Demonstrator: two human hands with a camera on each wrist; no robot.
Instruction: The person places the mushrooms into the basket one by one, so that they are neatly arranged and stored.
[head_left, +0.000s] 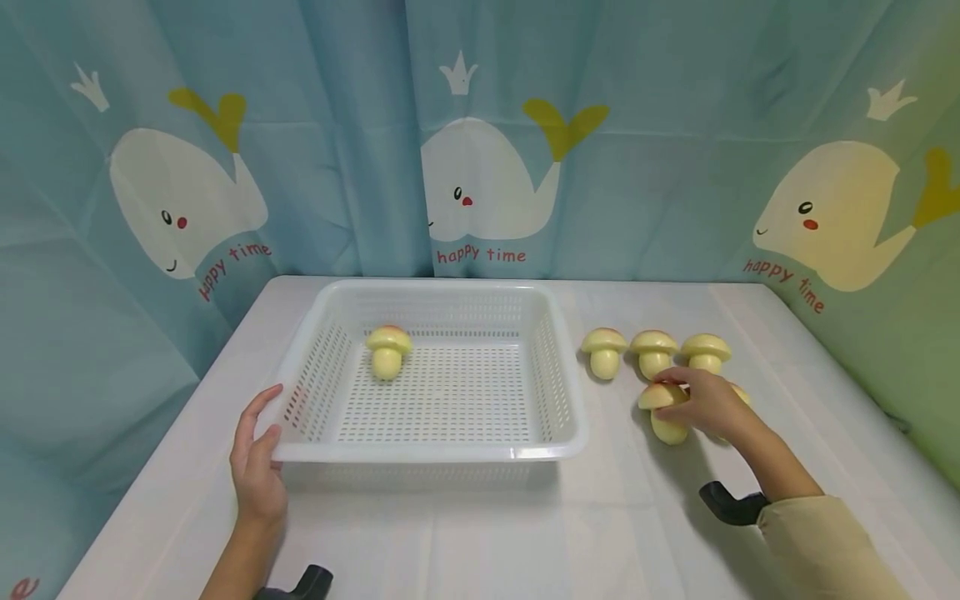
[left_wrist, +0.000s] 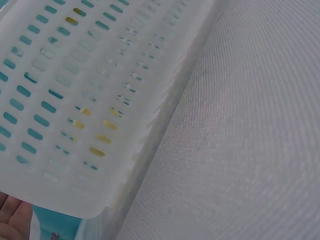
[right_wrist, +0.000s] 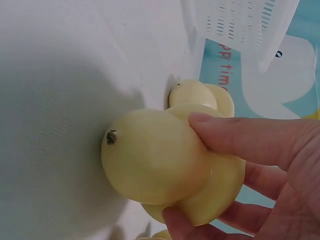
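My right hand (head_left: 708, 404) pinches a pale yellow toy mushroom (head_left: 669, 429) at the right of the table, thumb on one side and fingers on the other. In the right wrist view, the held mushroom (right_wrist: 150, 155) shows its rounded stem end with a dark spot. A white plastic basket (head_left: 420, 452) stands left of it, and one mushroom (head_left: 387, 354) lies inside near its left wall. My left hand (head_left: 258, 467) holds the basket's front left corner; some of its fingers are hidden. Behind the right hand another mushroom (head_left: 741, 393) is mostly covered.
Beyond my right hand, three mushrooms form a row: a left one (head_left: 604, 354), a middle one (head_left: 654, 354) and a right one (head_left: 705, 353). A white cloth (head_left: 480, 525) covers the table. A blue-green curtain (head_left: 660, 200) with whale prints hangs behind.
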